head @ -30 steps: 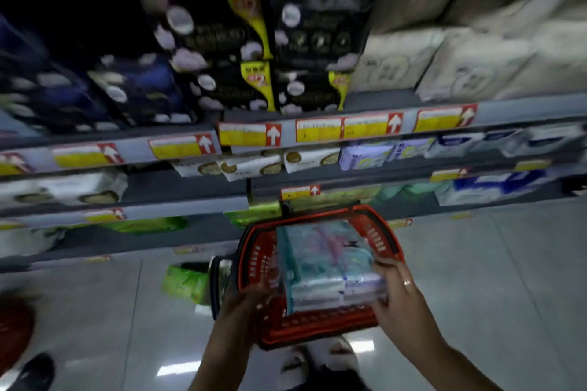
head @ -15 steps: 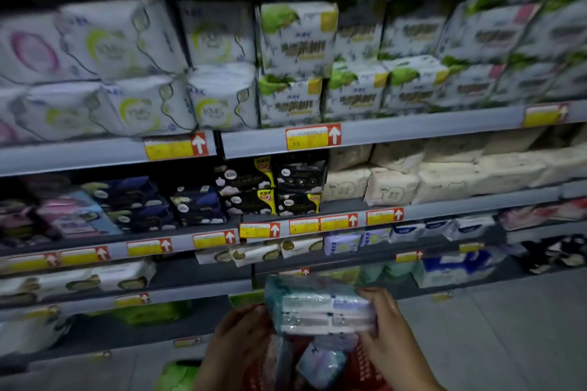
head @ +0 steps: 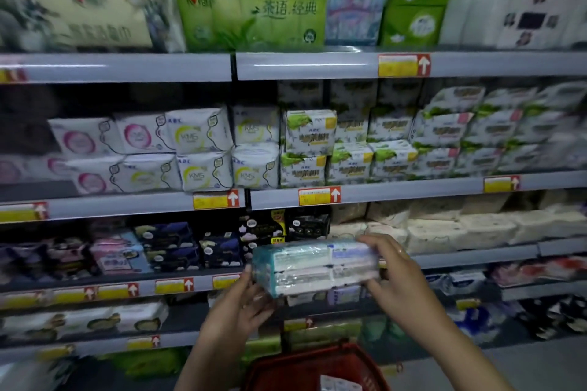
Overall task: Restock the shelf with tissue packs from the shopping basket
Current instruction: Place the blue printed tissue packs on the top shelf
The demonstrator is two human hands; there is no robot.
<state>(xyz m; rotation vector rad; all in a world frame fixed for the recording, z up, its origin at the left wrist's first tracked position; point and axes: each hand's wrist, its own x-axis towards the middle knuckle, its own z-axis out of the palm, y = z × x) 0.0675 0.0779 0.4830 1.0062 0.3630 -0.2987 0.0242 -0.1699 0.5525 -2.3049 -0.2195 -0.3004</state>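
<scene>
A teal and white tissue pack (head: 313, 267) wrapped in clear plastic is held flat in front of the shelves, well above the red shopping basket (head: 295, 370). My left hand (head: 236, 311) grips its lower left corner from beneath. My right hand (head: 392, 273) clasps its right end, fingers over the top. The basket sits at the bottom edge with something pale inside. On the top shelf (head: 317, 65) a similar pale blue tissue pack (head: 352, 9) stands between green tissue packs (head: 254, 14).
Grey shelves run across the whole view, packed with white, green, dark and beige packets and yellow price tags (head: 401, 65). A dark gap (head: 111, 101) lies on the second shelf at the left. Grey floor (head: 524, 362) shows at the lower right.
Both hands have lifted the tissue pack up out of the basket to shelf height. The view has tilted upward, bringing the top shelf into sight and leaving the basket at the bottom edge.
</scene>
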